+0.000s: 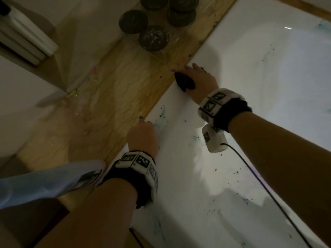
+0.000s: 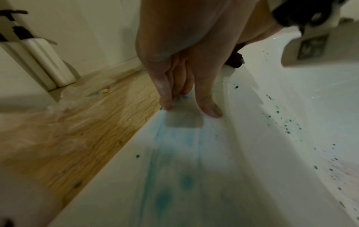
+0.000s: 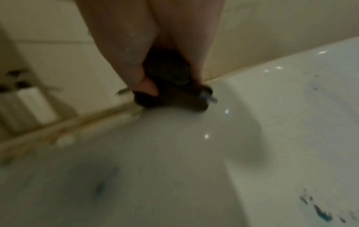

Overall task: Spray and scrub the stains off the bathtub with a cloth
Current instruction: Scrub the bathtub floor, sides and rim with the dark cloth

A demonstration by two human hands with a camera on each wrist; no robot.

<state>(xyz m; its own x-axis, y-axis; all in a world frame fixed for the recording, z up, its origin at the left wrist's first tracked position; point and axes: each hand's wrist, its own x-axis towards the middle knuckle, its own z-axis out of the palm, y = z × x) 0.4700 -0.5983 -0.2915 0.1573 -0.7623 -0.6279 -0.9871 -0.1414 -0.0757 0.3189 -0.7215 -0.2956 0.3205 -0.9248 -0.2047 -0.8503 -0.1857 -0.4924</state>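
Observation:
The white bathtub (image 1: 188, 185) runs from lower middle to upper right, its rim speckled with dark spots (image 1: 216, 170) and blue-green smears (image 2: 165, 198). My right hand (image 1: 200, 77) grips a dark bunched cloth (image 1: 184, 83) and presses it on the rim's far corner; the right wrist view shows the cloth (image 3: 170, 92) between thumb and fingers. My left hand (image 1: 141, 133) rests nearer on the rim's outer edge, fingers (image 2: 165, 98) straight and touching the surface. A grey rectangular patch (image 2: 183, 121) sits at its fingertips; I cannot tell what it is. No spray bottle is in view.
Left of the tub lies a wooden floor (image 1: 111, 97) with crumpled clear plastic. Several dark round objects (image 1: 154, 37) stand on it near the tub's far corner. A white ribbed fixture (image 1: 26, 38) is at upper left. A black cable (image 1: 268, 190) crosses the tub from my right wrist.

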